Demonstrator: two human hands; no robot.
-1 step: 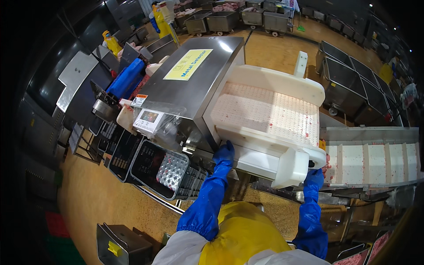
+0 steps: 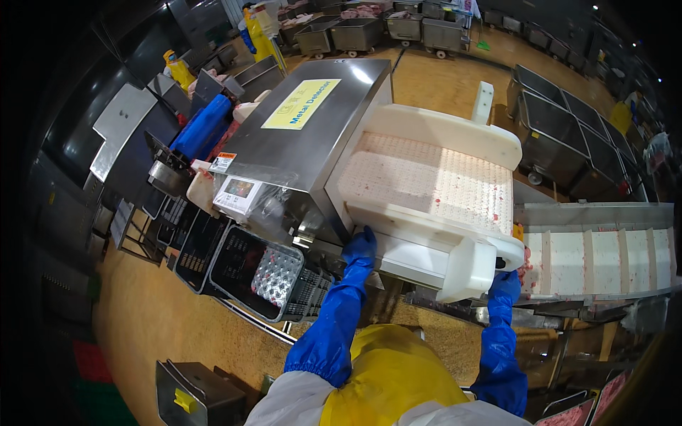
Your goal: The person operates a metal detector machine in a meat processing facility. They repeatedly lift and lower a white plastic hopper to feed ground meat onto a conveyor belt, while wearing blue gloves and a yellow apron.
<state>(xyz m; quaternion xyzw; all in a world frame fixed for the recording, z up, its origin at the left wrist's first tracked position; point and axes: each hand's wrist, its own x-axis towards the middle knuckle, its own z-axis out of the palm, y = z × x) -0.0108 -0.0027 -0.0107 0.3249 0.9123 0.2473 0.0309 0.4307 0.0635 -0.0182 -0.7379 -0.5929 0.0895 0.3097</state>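
Observation:
In a blue glove and sleeve, my left hand (image 2: 359, 246) rests at the near edge of the conveyor frame (image 2: 412, 260), close to the steel machine housing (image 2: 312, 156). Its fingers look curled on that edge. My right hand (image 2: 505, 286), gloved the same, is at the right end of the frame, below a white end block (image 2: 469, 270). Its fingers are closed against the frame, though partly hidden. Between white side guards runs a textured white conveyor belt (image 2: 433, 174) bearing small red meat scraps. A yellow apron (image 2: 398, 380) covers my front.
At right, a cleated white conveyor (image 2: 600, 263) holds meat bits. Black crates (image 2: 249, 270) stand left, one with a clear dimpled sheet. A steel bin (image 2: 199, 394) is at lower left. Steel carts (image 2: 357, 34) with meat line the back; a person in yellow (image 2: 179, 69) stands far left.

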